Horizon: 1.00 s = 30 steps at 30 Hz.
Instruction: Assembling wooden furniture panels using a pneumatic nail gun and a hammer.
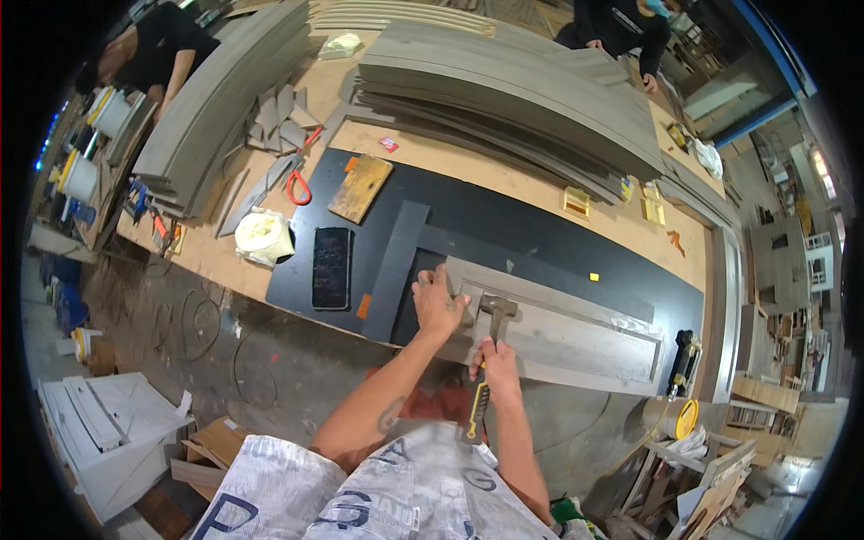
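Note:
My right hand (500,367) is wrapped round the shaft of a hammer (498,307), whose steel head is over a grey wood-grain panel (576,335). The hammer's black and yellow grip sticks out below that hand, toward me. At the panel's left end rests my left hand (439,306), its thumb apart from the fingers, holding nothing. The panel has a recessed middle within a raised frame and lies on a black board (540,243). Left of my left hand, a dark strip (396,270) lies crosswise on the board.
Nearby lie a phone (332,268), a worn wooden block (361,189), red-handled scissors (298,186) and a cream-coloured roll (264,236). Stacked grey boards (504,99) stand behind. A black tool (684,362) is at the right edge. Two people (625,31) are across the table.

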{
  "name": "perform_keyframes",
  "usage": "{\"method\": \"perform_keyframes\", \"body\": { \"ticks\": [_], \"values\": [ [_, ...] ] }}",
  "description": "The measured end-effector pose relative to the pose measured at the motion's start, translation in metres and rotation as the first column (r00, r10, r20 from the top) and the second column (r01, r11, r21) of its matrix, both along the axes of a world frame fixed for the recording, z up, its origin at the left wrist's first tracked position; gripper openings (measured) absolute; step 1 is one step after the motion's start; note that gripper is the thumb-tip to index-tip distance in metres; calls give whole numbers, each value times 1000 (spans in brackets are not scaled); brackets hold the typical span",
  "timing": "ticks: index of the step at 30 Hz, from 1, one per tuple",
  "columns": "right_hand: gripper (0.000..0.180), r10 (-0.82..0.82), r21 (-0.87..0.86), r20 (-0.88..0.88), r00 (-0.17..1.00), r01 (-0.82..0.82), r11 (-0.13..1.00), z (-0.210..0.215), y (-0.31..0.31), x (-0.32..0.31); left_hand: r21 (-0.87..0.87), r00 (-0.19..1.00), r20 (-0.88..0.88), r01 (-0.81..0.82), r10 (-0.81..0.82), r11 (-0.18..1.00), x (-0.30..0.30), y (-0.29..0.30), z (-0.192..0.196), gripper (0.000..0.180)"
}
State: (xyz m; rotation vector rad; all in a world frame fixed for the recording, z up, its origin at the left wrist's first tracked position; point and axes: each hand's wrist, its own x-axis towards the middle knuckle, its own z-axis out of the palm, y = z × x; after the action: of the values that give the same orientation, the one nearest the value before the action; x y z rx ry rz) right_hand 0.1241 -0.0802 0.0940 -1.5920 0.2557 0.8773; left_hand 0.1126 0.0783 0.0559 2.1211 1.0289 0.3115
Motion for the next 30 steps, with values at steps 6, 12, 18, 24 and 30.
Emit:
{"method": "perform_keyframes", "body": {
  "ticks": [6, 12, 18, 24, 30],
  "values": [
    [21, -111, -25, 31, 993, 112, 993, 2, 6, 5, -97, 1000, -4, -21, 21, 995, 5, -3, 11, 75],
    [27, 8, -5, -27, 1000, -8, 1000, 7, 3, 8, -112, 997, -7, -72, 72, 991, 0, -1, 9, 73],
    [26, 141, -82, -19, 990, -142, 986, 9, 8, 10, -144, 997, -35, -71, 67, 987, -1, 4, 12, 75],
    [27, 77, -48, -22, 997, -78, 996, 9, -27, 10, -132, 998, 36, -54, 59, 990, -2, -7, 12, 77],
    [28, 125, -127, 10, 992, -123, 984, 11, -74, 5, -289, 952, 260, -81, 159, 954, 1, -4, 1, 71]
  ]
}}
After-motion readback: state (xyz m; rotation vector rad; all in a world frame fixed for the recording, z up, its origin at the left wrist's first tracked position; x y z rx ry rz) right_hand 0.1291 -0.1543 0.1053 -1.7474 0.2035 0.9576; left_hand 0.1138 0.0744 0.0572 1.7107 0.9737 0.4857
